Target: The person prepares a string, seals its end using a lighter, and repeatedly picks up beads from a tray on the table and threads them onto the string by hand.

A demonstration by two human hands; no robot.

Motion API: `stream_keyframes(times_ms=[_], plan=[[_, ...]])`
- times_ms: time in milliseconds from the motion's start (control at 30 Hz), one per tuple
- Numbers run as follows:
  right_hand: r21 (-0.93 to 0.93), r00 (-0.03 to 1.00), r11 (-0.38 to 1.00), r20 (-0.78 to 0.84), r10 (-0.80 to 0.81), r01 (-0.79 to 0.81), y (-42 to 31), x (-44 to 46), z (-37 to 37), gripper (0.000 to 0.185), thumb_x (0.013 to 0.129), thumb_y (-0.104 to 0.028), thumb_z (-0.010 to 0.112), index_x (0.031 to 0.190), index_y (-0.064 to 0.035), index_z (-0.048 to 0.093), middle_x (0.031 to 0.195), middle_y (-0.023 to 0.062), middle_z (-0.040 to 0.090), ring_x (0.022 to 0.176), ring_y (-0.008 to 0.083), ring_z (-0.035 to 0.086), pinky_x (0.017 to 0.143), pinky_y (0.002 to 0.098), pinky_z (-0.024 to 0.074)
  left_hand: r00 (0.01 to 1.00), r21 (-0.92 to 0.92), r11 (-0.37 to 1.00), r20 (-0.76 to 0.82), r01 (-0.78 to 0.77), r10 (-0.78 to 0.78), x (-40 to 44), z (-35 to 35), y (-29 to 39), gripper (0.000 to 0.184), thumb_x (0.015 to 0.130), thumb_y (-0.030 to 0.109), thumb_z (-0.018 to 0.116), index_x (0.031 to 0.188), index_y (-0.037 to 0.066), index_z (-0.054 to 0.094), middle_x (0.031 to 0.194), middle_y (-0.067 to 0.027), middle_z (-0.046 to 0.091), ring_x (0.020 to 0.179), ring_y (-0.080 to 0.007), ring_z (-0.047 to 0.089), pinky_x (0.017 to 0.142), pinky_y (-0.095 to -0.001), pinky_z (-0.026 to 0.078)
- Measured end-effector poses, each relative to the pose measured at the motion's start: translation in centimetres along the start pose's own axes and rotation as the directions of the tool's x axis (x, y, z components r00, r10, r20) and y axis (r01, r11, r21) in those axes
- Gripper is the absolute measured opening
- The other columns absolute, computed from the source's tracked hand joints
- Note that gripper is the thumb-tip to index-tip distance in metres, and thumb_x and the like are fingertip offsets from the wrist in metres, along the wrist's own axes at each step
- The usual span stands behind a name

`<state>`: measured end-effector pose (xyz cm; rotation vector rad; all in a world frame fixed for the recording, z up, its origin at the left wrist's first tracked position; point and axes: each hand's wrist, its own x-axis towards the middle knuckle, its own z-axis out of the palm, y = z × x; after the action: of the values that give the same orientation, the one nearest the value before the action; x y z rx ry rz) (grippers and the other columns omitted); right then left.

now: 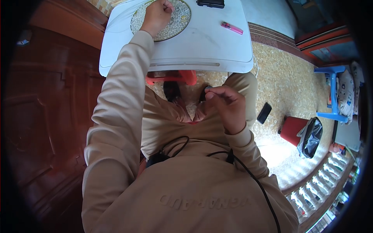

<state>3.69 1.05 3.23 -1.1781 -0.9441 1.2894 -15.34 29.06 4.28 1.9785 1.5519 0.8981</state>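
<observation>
My left hand (157, 17) reaches over a round tray (188, 24) filled with small pale, shiny beads (176, 24). Its fingers are curled together above the beads, and whatever they grip is too small to make out. Thin clear strands (122, 25) lie on the white table (194, 52) left of the tray. Over my lap, my right hand (229, 106) is raised with thumb and fingertips pinched. Anything between those fingertips is too fine to identify. A pink lighter (232, 28) and a black case (210, 3) lie on the table, to the right of the tray.
Under the table stands a red plastic stool (188, 77). A black phone (264, 113) lies on the floor at right, near a red bin (292, 129) with a black bag. Beyond it are a blue stool (333, 87) and white balusters (318, 184). A black cable (254, 176) crosses my clothes.
</observation>
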Motion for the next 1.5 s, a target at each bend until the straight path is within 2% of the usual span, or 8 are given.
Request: stream_keyframes(times_ms=[133,300,400,633,800,1000,1133,1500], plan=[[0.043,0.993,0.993,-0.014,0.113,-0.112,-0.6,-0.2,0.0,0.011,0.09,0.0,0.069,0.1,0.0033,0.072,0.077,0.0053,0.068,0.058,0.0074,0.052,0.053,0.0193,0.0422,0.988,-0.139,0.98,0.083,0.142,-0.132,-0.7,0.1,1.8,0.016,0.087,-0.008,0.05,0.088,0.0,0.064,0.072,-0.0052,0.06,0.055,-0.0115,0.049,0.051,-0.0209,0.042],[0.014,0.994,0.995,-0.052,0.099,-0.098,-1.8,0.2,-0.7,0.013,0.091,0.0,0.068,0.102,0.0044,0.07,0.08,0.0075,0.07,0.061,0.0098,0.058,0.056,0.0201,0.0483,0.991,-0.397,0.911,0.106,0.113,-0.077,-7.5,0.1,4.2,0.021,0.086,-0.009,0.046,0.088,0.002,0.064,0.072,-0.0065,0.06,0.055,-0.0129,0.051,0.051,-0.0225,0.045],[0.044,0.996,0.998,-0.068,0.056,-0.053,-1.8,0.7,-1.1,0.013,0.092,-0.001,0.068,0.103,0.0044,0.07,0.085,0.0093,0.071,0.068,0.0111,0.061,0.06,0.0197,0.0504,0.982,-0.465,0.866,0.122,0.182,-0.141,-12.3,-1.0,5.5,0.018,0.088,-0.007,0.052,0.093,0.0,0.067,0.076,-0.0055,0.062,0.06,-0.0125,0.054,0.057,-0.0219,0.047],[-0.069,1.0,0.998,0.006,0.008,-0.008,-2.4,1.4,-1.7,0.016,0.095,-0.004,0.062,0.107,0.0047,0.068,0.093,0.0102,0.07,0.084,0.0155,0.063,0.084,0.0258,0.0473,0.97,-0.648,0.723,0.13,0.241,-0.207,-18.6,-1.7,3.5,0.017,0.09,-0.005,0.06,0.104,-0.003,0.07,0.083,-0.0063,0.067,0.066,-0.0117,0.057,0.065,-0.0205,0.05],[-0.048,0.999,0.998,0.001,-0.034,0.034,-2.0,1.6,-1.8,0.015,0.093,0.0,0.066,0.107,0.0044,0.069,0.093,0.0097,0.071,0.083,0.0152,0.064,0.081,0.0246,0.0493,0.982,-0.725,0.662,0.117,0.188,-0.151,-21.0,-1.3,4.4,0.013,0.088,-0.008,0.06,0.096,-0.006,0.07,0.077,-0.0075,0.069,0.062,-0.0105,0.059,0.061,-0.0193,0.049],[-0.057,1.0,0.998,0.008,-0.015,0.015,-1.6,1.4,-2.2,0.014,0.093,0.0,0.065,0.106,0.0044,0.069,0.093,0.0099,0.071,0.083,0.0152,0.065,0.08,0.0242,0.0495,0.968,-0.769,0.598,0.104,0.225,-0.23,-22.8,-0.4,5.9,0.012,0.088,-0.007,0.06,0.095,-0.005,0.07,0.079,-0.0073,0.068,0.065,-0.0104,0.058,0.062,-0.0199,0.05],[-0.072,1.0,0.997,-0.016,0.014,-0.015,-1.7,1.0,-2.1,0.014,0.093,0.0,0.065,0.106,0.0043,0.069,0.092,0.01,0.07,0.086,0.0154,0.065,0.082,0.0241,0.0492,0.95,-0.861,0.437,0.15,0.261,-0.273,-23.2,0.2,6.6,0.012,0.088,-0.008,0.061,0.097,-0.005,0.069,0.081,-0.007,0.067,0.066,-0.01,0.057,0.062,-0.0194,0.049],[-0.004,0.995,0.996,0.04,0.092,-0.092,-2.1,0.4,-1.1,0.012,0.094,0.001,0.064,0.104,0.0065,0.067,0.088,0.0117,0.069,0.07,0.0182,0.066,0.069,0.0247,0.0518,0.963,-0.798,0.542,0.18,0.264,-0.202,-23.5,-0.3,7.1,0.014,0.087,-0.009,0.061,0.097,-0.004,0.069,0.08,-0.0057,0.066,0.065,-0.0092,0.056,0.062,-0.0187,0.048]])
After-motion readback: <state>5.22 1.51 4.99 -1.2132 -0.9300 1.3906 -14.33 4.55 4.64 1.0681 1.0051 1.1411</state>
